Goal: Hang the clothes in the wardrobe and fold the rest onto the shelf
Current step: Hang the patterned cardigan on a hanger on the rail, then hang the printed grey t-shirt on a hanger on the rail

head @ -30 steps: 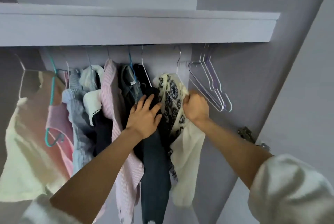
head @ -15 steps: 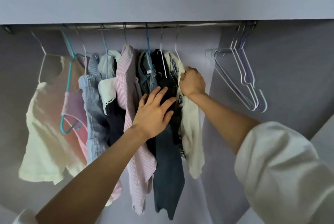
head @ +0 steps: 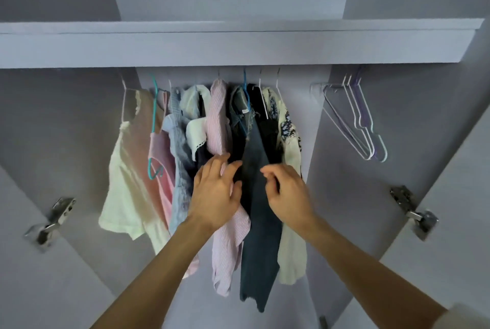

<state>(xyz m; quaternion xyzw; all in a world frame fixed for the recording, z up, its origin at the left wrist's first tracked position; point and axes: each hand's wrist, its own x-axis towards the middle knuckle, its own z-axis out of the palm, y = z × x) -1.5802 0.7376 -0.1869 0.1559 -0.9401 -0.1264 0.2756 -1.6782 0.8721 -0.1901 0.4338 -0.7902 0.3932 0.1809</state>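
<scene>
The left hand (head: 216,190) reaches into the wardrobe (head: 331,196) with its fingers (head: 212,166) straight and slightly fanned, their tips lying against the pink striped shirt (head: 220,127) and the dark clothes just behind it; it curls round nothing. The right hand (head: 287,190) hangs just beside it, fingers (head: 267,170) loosely bent with small gaps between them, held in front of the dark blue trousers (head: 261,249); whether the fingertips touch the cloth cannot be told, and nothing is pinched between them. The trousers drop straight down between the two hands from a blue hanger (head: 246,95). To the right of the right fingers hangs a cream garment with a dark floral print (head: 287,127), its hem falling below the wrist. To the left of the left fingers, in turn, hang a white lace-edged top (head: 196,127), a pale blue garment (head: 177,143), a pink top on a teal hanger (head: 159,148) and, furthest out, a cream T-shirt (head: 124,182). Well apart to the right, a bunch of bare white and lilac hangers (head: 363,121) dangles. Above all the fingers runs the shelf (head: 238,44), and metal door hinges (head: 53,220) show low at either side.
</scene>
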